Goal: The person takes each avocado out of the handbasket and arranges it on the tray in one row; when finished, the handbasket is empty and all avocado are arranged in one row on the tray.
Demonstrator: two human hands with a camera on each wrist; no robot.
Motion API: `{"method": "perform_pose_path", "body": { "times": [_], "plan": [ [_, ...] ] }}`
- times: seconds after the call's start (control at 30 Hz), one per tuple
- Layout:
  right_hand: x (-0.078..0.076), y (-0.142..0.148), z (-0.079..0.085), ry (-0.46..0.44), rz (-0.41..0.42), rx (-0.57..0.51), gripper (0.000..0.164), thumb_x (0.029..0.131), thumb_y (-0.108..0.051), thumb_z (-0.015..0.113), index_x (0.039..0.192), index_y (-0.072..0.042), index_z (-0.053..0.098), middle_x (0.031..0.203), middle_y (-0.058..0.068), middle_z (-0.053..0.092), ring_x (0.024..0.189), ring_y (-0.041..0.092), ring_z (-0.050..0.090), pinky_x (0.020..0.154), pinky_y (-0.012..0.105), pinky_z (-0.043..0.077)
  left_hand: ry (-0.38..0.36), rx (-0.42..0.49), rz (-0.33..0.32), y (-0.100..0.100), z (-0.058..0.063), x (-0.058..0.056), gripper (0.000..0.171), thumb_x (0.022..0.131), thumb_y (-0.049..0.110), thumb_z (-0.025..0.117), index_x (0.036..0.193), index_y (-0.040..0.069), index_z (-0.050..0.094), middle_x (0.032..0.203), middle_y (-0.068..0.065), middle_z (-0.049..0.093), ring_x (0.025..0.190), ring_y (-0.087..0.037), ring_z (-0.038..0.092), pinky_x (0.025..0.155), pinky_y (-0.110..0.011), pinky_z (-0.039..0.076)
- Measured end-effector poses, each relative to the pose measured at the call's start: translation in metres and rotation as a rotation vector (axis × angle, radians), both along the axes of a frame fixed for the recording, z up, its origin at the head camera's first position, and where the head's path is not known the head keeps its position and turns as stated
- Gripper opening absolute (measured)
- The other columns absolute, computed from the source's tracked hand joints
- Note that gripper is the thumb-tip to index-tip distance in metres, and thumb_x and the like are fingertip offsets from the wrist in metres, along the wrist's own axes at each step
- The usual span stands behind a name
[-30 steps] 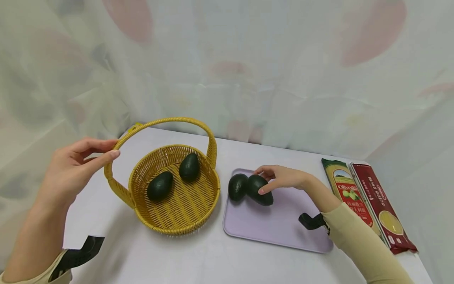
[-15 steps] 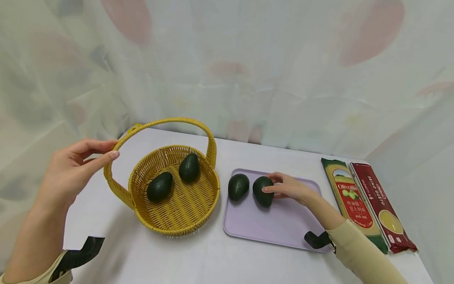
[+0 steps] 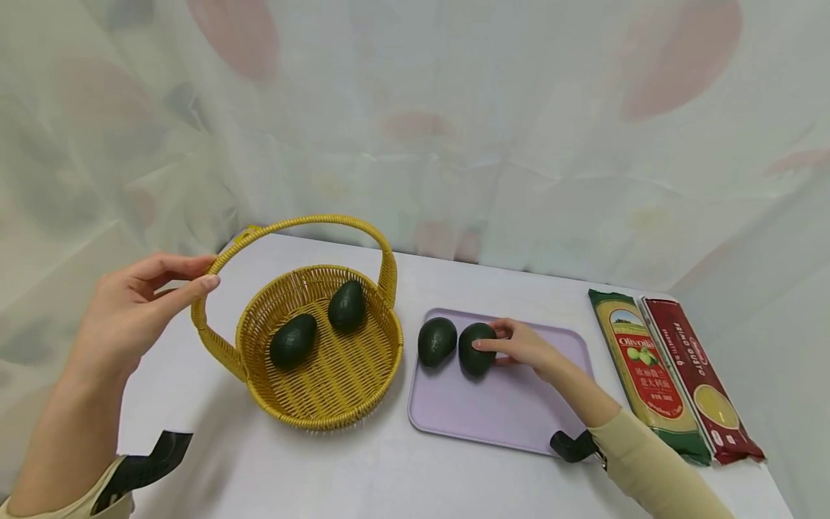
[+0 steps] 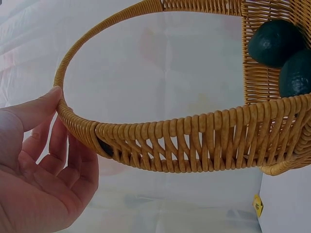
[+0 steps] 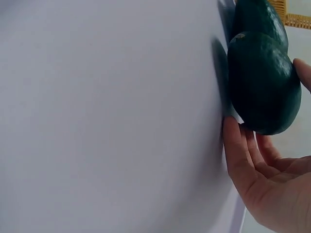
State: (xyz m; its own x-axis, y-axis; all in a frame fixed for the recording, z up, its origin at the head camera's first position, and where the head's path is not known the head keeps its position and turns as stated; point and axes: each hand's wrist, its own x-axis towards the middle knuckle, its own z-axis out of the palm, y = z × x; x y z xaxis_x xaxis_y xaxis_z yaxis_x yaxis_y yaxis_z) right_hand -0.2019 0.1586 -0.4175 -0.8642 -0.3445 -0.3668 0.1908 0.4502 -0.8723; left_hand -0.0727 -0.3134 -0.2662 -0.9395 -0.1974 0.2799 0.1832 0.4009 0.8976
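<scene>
My left hand [image 3: 132,306] pinches the handle [image 4: 80,41] of a yellow wicker basket [image 3: 320,418] between thumb and fingers. Inside the basket lie two dark green avocados, one nearer the left [image 3: 293,341] and one farther back [image 3: 346,305]. On the lilac tray [image 3: 512,414], my right hand [image 3: 527,347] holds an avocado [image 5: 262,85] with the thumb on one side and the fingers on the other. Just left of it on the tray lies another avocado [image 3: 436,342], with a narrow gap between them in the head view.
Two spaghetti packs lie right of the tray, a green and red one [image 3: 648,367] and a dark red one [image 3: 697,375]. Behind the basket, a small yellow item [image 4: 257,205] shows. A patterned curtain [image 3: 415,130] hangs behind the white table [image 3: 363,479].
The right hand has turned its avocado from slanted to nearly lengthwise and drawn it apart from the other one, then shifted it slightly left. The left hand and basket stay in place.
</scene>
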Motion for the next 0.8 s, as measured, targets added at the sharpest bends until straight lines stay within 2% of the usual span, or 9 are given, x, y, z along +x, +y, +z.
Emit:
{"method": "perform_pose_path", "body": {
  "times": [0.17, 0.43, 0.8],
  "plan": [
    [0.0013, -0.0021, -0.0003, 0.014, -0.002, 0.038, 0.07, 0.082, -0.033, 0.078, 0.133, 0.004, 0.047, 0.117, 0.015, 0.055, 0.095, 0.018, 0.059, 0.078, 0.032, 0.058, 0.014, -0.01, -0.001, -0.0001, -0.0004, -0.0003, 0.018, 0.087, 0.004, 0.073, 0.104, 0.001, 0.071, 0.105, 0.009, 0.072, 0.096, -0.004, 0.064, 0.08, -0.009, 0.049],
    [0.0007, -0.0012, -0.0004, 0.059, 0.027, 0.083, 0.071, 0.086, -0.038, 0.075, 0.136, 0.002, 0.046, 0.126, 0.019, 0.051, 0.098, 0.022, 0.06, 0.076, 0.033, 0.058, 0.01, -0.014, 0.003, 0.0003, -0.0003, 0.0001, 0.019, 0.088, 0.005, 0.073, 0.106, -0.001, 0.069, 0.105, 0.009, 0.072, 0.097, -0.004, 0.064, 0.08, -0.009, 0.049],
    [0.002, 0.0042, 0.004, 0.091, 0.07, 0.077, 0.067, 0.089, -0.038, 0.071, 0.137, 0.002, 0.046, 0.13, 0.021, 0.05, 0.103, 0.026, 0.06, 0.077, 0.035, 0.059, 0.013, -0.026, 0.003, 0.0002, 0.0, 0.0001, 0.019, 0.088, 0.005, 0.073, 0.105, -0.002, 0.069, 0.105, 0.01, 0.071, 0.097, -0.005, 0.064, 0.081, -0.009, 0.049]
  ]
}}
